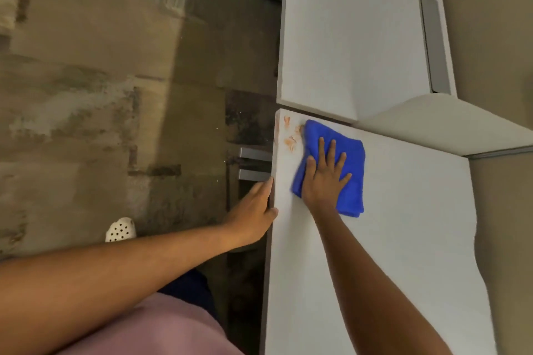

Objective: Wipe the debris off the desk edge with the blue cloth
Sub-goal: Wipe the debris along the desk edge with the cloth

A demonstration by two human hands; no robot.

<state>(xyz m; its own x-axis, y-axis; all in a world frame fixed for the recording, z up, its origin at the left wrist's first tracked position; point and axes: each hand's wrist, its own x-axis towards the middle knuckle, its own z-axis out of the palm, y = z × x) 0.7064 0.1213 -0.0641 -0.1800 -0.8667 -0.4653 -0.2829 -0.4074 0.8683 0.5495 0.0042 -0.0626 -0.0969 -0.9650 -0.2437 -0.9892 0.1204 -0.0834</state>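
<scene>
A folded blue cloth (347,150) lies flat on the white desk (389,239) near its far left corner. My right hand (324,176) presses down on the cloth with its fingers spread. Orange debris smears (291,135) sit on the desk top just left of the cloth, right at the corner and along the left edge. My left hand (253,213) rests against the desk's left edge, fingers flat on the side and thumb on the top, holding nothing.
A second white desk (354,37) abuts the far end, with a grey slot (434,43) at its right. A beige partition (450,121) runs along the right. Grey drawer handles (253,164) show under the edge. A white perforated shoe (121,229) stands on the stained floor.
</scene>
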